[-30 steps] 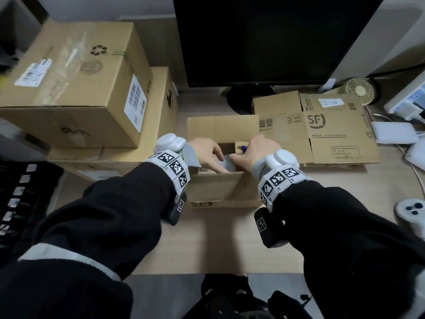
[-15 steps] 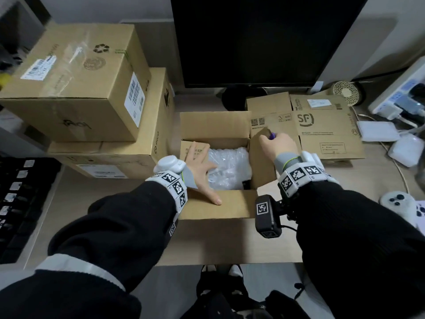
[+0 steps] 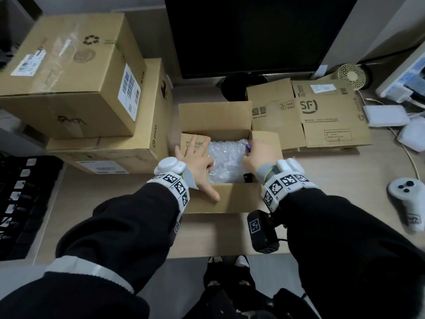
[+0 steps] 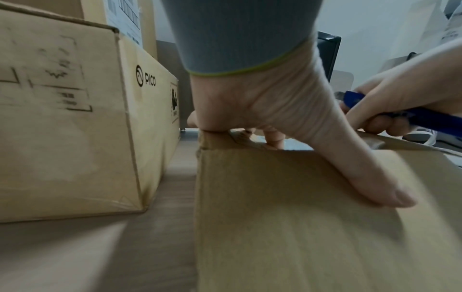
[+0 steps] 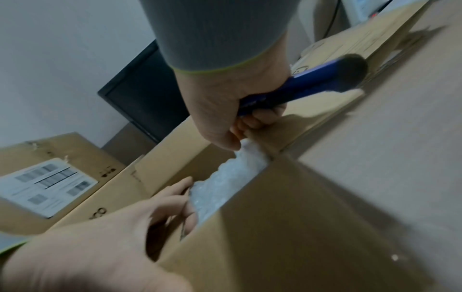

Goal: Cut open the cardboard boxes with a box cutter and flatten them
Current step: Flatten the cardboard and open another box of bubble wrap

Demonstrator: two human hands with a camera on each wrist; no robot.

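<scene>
One open box: the small cardboard box (image 3: 225, 199) sits on the worktop (image 3: 128, 226) right in front of the person, its flaps up and bubble wrap (image 3: 226, 157) filling the inside.
Left hand: the left hand (image 3: 197, 162) lies over the near-left corner of the box, fingers (image 3: 202, 143) straight and spread toward the wrap, thumb pressed flat on the outside of the near wall; it grasps nothing.
Right hand: the right hand (image 3: 259, 155) is at the right rim of the box, fingers curled tight around the box cutter (image 5: 300, 87).
Box cutter: blue handle, its back end sticking out past the heel of the right hand; I cannot tell whether a blade is out.
Flattened box: a flattened box (image 3: 322, 118) marked SF lies on the worktop just right of the open one.
Sealed boxes: two closed boxes are stacked at the left, the upper box (image 3: 69, 72) on the lower PICO box (image 3: 128, 153), which stands just beside the open box.
Behind: a dark monitor (image 3: 253, 33) stands at the back of the worktop.
Far right: a white controller (image 3: 407, 201) lies on the worktop, well apart from the boxes.
</scene>
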